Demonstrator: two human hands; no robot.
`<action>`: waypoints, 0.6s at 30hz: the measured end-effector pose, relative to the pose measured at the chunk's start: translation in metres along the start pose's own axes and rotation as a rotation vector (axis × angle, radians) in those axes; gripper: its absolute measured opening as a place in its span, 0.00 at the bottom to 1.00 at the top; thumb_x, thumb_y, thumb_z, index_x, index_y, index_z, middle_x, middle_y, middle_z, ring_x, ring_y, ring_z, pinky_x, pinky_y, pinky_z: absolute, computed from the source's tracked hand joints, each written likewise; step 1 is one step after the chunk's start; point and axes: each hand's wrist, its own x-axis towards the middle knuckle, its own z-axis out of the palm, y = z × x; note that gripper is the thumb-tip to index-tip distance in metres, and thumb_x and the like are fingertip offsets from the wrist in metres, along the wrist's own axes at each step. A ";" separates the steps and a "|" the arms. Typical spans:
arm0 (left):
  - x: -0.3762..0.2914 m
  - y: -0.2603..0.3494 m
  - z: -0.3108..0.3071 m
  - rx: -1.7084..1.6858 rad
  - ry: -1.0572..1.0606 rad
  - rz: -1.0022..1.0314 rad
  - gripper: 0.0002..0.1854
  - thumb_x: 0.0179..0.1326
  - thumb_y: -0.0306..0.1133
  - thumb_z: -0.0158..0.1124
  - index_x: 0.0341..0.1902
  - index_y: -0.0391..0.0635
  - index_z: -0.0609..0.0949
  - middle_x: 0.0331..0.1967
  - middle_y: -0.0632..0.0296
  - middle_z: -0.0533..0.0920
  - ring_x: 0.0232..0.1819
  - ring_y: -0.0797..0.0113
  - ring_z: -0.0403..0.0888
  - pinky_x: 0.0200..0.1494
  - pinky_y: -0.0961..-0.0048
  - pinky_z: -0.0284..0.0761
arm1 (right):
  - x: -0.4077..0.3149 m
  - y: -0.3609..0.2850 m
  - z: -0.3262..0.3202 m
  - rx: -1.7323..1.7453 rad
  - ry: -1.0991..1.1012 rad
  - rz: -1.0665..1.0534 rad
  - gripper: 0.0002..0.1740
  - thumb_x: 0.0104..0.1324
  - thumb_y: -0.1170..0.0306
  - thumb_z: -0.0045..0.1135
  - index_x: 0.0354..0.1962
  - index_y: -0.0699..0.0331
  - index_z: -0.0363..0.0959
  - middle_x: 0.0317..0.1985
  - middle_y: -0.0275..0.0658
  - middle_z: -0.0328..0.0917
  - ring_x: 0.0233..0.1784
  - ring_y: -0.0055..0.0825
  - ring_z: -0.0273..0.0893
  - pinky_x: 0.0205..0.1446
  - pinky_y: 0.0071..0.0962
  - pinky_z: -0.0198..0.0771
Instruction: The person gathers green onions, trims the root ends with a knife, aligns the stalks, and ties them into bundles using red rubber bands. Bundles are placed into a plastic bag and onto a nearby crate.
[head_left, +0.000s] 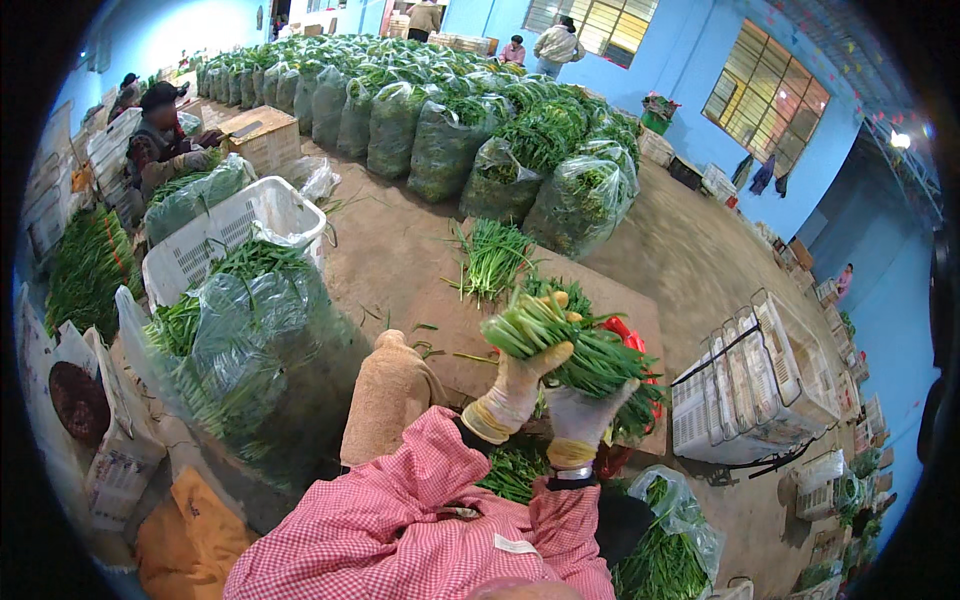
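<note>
In front of my chest, my left hand, in a stained white glove with yellowed fingertips, grips a bunch of long leafy greens near its pale stems. The stem ends point left and the dark leaves trail right. My right hand, gloved too, holds the leafy part from below; its fingers are mostly hidden behind the leaves. Just beyond, a loose bundle of greens lies on a flat brown board. Red plastic shows behind the held bunch. More greens lie below my wrists.
A large clear plastic bag of greens stands left, before a white plastic crate. Filled bags stand in rows ahead. At right sits a white crate with metal bars. A co-worker sits at far left; an open bag of greens is lower right.
</note>
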 end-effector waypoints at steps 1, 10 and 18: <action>-0.002 -0.005 0.001 0.041 -0.058 0.046 0.36 0.58 0.24 0.76 0.70 0.41 0.72 0.58 0.61 0.83 0.60 0.69 0.81 0.64 0.68 0.76 | 0.002 -0.013 -0.007 -0.022 0.112 -0.077 0.52 0.65 0.25 0.48 0.74 0.51 0.61 0.77 0.39 0.60 0.78 0.45 0.60 0.80 0.57 0.56; -0.038 -0.042 0.009 -0.001 0.013 -0.120 0.38 0.57 0.30 0.78 0.71 0.40 0.72 0.61 0.59 0.81 0.61 0.67 0.80 0.66 0.65 0.74 | 0.017 -0.095 -0.129 -0.329 0.133 -0.364 0.40 0.77 0.35 0.34 0.73 0.52 0.63 0.77 0.40 0.62 0.76 0.45 0.62 0.80 0.58 0.55; -0.052 -0.041 0.013 -0.120 0.047 -0.260 0.37 0.58 0.30 0.76 0.72 0.46 0.72 0.67 0.59 0.78 0.67 0.61 0.76 0.70 0.58 0.71 | 0.034 -0.133 -0.203 -1.307 0.319 -0.704 0.29 0.73 0.60 0.54 0.68 0.64 0.67 0.58 0.40 0.77 0.61 0.43 0.74 0.71 0.42 0.66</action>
